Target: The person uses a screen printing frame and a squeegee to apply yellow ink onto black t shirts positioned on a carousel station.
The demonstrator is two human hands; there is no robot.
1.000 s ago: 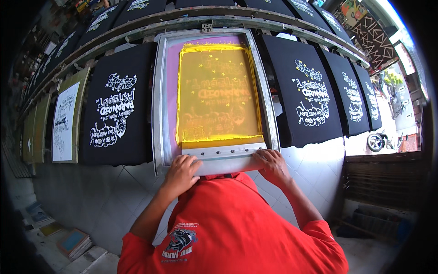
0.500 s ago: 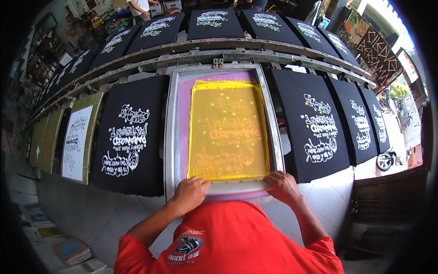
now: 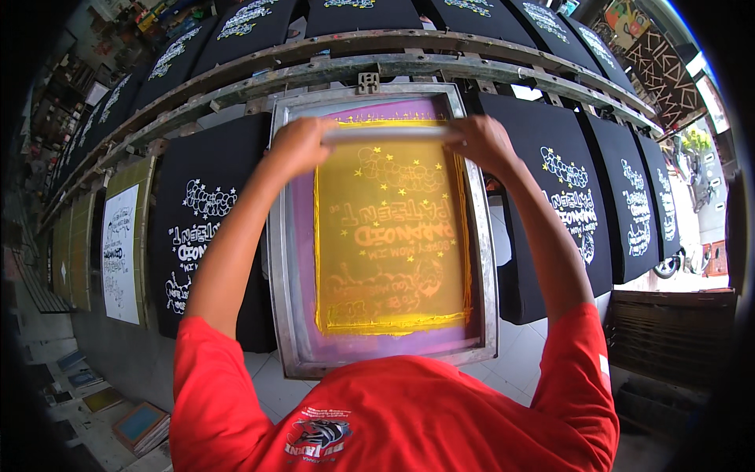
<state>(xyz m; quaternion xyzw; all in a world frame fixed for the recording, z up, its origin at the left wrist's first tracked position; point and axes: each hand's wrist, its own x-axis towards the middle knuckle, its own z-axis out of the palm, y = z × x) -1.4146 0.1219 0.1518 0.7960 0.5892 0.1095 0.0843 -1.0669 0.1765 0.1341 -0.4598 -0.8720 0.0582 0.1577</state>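
A metal-framed printing screen (image 3: 279, 259) with a pink mesh and a yellow ink area lies flat on the long table in front of me. Both my arms reach out in red sleeves to its far end. My left hand (image 3: 295, 145) and my right hand (image 3: 480, 141) grip the two ends of a long pale squeegee (image 3: 385, 132) that lies across the top of the yellow area. A mirrored design shows faintly through the yellow ink.
Black shirts with white and yellow prints lie in rows left (image 3: 208, 228) and right (image 3: 570, 197) of the screen, and more beyond a curved metal rail (image 3: 236, 67). Yellow boards and a white printed sheet (image 3: 120, 252) sit far left. Frames lie on the floor (image 3: 138, 425).
My hands left the near edge of the screen frame and now hold the squeegee at the far end of the screen. The view has tilted closer over the screen.
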